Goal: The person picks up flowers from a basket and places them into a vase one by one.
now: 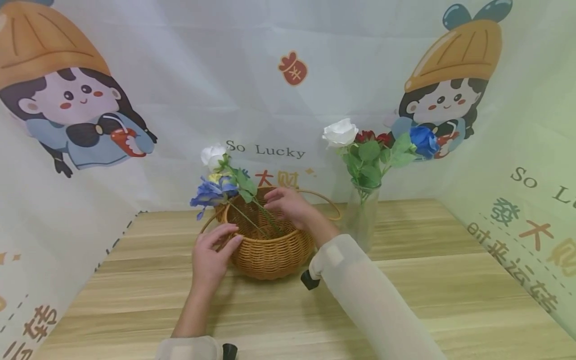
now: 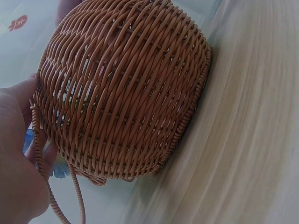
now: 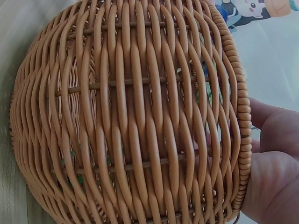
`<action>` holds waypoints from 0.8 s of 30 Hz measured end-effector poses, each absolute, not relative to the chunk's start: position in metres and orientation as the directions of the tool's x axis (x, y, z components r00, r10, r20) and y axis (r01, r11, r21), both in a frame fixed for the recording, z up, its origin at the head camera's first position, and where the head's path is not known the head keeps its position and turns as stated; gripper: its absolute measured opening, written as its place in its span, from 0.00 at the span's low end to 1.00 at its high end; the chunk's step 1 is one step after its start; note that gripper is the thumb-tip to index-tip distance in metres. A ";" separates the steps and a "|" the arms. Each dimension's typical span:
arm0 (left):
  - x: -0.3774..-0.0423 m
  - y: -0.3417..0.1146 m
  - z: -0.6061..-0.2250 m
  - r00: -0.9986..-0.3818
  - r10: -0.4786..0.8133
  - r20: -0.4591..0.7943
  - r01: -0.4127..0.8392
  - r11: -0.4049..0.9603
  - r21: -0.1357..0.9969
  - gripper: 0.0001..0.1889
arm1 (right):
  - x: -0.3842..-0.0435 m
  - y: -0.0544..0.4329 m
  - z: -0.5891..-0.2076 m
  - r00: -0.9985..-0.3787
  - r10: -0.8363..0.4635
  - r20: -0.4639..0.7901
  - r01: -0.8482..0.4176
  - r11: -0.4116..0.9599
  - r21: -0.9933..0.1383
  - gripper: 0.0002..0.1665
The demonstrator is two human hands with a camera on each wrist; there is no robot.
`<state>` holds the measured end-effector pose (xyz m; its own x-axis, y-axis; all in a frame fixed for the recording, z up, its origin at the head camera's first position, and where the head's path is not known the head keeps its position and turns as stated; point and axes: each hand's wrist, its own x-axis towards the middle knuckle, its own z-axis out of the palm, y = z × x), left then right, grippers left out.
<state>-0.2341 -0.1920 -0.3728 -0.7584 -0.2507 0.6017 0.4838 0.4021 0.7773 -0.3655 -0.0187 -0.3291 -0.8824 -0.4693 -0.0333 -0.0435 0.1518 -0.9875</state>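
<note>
A round brown wicker basket [image 1: 272, 257] stands on the table. White [image 1: 213, 156], yellow [image 1: 219, 177] and blue flowers [image 1: 209, 192] lean out over its left rim, their green stems [image 1: 246, 218] slanting down inside. My left hand [image 1: 209, 257] holds the left front rim between thumb and fingers; in the left wrist view, the wrapped basket handle [image 2: 44, 163] crosses in front of those fingers. My right hand [image 1: 290, 205] reaches over the right rim, fingers loosely bent beside the stems and not closed round them. Through the weave in the right wrist view, some fingers show dimly.
Right of the basket stands a clear vase [image 1: 361, 220] with a white rose [image 1: 340, 133], red flowers [image 1: 366, 136] and a blue rose [image 1: 424, 142]. A printed cloth [image 1: 252, 110] hangs behind the wooden table [image 1: 418, 280]. The basket's other handle [image 1: 330, 200] sticks out toward the vase.
</note>
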 end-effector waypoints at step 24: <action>-0.231 -0.191 -0.371 -0.754 -0.250 0.607 0.481 0.420 0.770 0.11 | -0.363 -0.021 -0.327 -0.860 -0.500 -0.103 0.042 0.131 -0.990 0.20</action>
<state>-0.2314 -0.1906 -0.3705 -0.7543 -0.2501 0.6070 0.4806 0.4195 0.7701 -0.3628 -0.0206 -0.3269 -0.8601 -0.4996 -0.1028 0.0422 0.1312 -0.9905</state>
